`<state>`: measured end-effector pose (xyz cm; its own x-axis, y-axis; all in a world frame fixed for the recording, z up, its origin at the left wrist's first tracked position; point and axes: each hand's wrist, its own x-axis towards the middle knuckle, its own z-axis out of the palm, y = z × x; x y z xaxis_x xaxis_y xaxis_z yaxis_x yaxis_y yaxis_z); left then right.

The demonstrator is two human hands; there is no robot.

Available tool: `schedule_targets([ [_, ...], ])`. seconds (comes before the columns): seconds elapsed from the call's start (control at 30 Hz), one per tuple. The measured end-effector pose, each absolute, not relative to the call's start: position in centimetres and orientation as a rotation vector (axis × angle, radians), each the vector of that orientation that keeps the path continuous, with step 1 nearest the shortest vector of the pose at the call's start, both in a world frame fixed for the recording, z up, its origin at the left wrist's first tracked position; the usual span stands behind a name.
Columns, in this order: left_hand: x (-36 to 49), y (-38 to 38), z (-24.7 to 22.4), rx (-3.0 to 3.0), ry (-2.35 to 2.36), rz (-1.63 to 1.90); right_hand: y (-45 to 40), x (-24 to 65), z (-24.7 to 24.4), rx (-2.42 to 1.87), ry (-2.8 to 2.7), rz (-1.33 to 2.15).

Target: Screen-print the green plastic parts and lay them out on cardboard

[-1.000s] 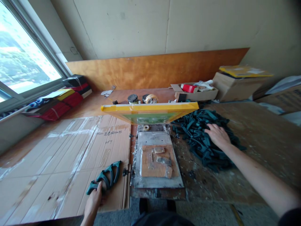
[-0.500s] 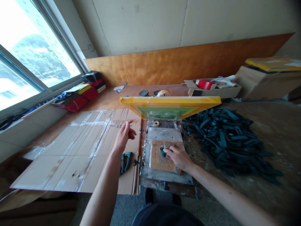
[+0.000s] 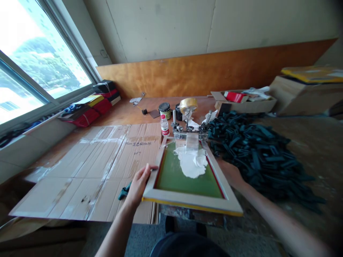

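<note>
A framed screen [image 3: 171, 182] with green mesh lies lowered over the work plate, tilted slightly, and hides the wooden block. White paste [image 3: 191, 163] is spread on its upper half, with a clear squeegee [image 3: 192, 143] standing in it. My left hand [image 3: 142, 180] is closed at the frame's left edge, thumb and fingers pressed together there. At the right edge is my right hand [image 3: 229, 173], its fingers hidden behind the frame and blurred. Beside my left wrist, a teal-handled tool [image 3: 124, 191] lies partly covered on flattened cardboard [image 3: 80, 171].
A heap of dark green parts [image 3: 257, 153] spreads on the right. Behind the frame stand a bottle [image 3: 164, 126], a jar [image 3: 164, 110], a tape roll [image 3: 188, 103] and metal clamps [image 3: 205, 129]. An open box [image 3: 249, 104] is at the back right.
The raised screen has swung down toward me over the plate. My left hand has moved down to its left edge, and my right hand has left the wooden block for the right side.
</note>
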<state>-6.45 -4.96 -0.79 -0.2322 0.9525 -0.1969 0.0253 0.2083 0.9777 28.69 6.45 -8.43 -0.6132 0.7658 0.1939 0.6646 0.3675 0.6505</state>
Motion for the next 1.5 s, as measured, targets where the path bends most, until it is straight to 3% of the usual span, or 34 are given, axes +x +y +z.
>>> schedule_targets([
  [0.13,-6.6,-6.4,-8.7,0.935,1.521,0.989,9.4,26.6,-5.1,1.84,2.902,0.46],
  [0.3,-6.8,-5.8,-13.2,1.046,1.656,0.852,9.4,19.8,-4.1,1.546,2.971,-0.02],
  [0.57,-7.1,-5.8,-13.9,1.07,1.662,0.852,4.3,22.7,-5.7,0.717,3.174,-0.25],
  [0.67,-7.1,-5.8,-14.2,1.085,1.674,0.86,4.8,23.1,-5.1,0.744,3.144,-0.347],
  [0.77,-7.1,-5.8,-14.4,1.069,1.652,0.889,4.4,22.6,-5.9,0.934,3.239,-0.204],
  [0.9,-6.9,-5.9,-14.1,1.0,1.603,0.928,3.0,22.9,-7.3,0.825,3.332,-0.18],
  [1.07,-6.8,-5.9,-11.2,0.893,1.567,0.917,6.3,21.9,-4.5,1.177,3.209,-0.422],
  [1.3,-6.7,-4.2,-1.3,0.789,1.414,1.148,13.1,23.1,1.2,2.001,3.074,-0.093],
  [1.43,-5.8,0.1,3.8,0.865,1.232,1.476,13.4,27.5,-1.6,2.496,2.964,-0.203],
  [1.5,-5.3,2.6,6.1,0.919,1.149,1.555,11.8,28.4,-4.8,2.374,2.814,-0.332],
])
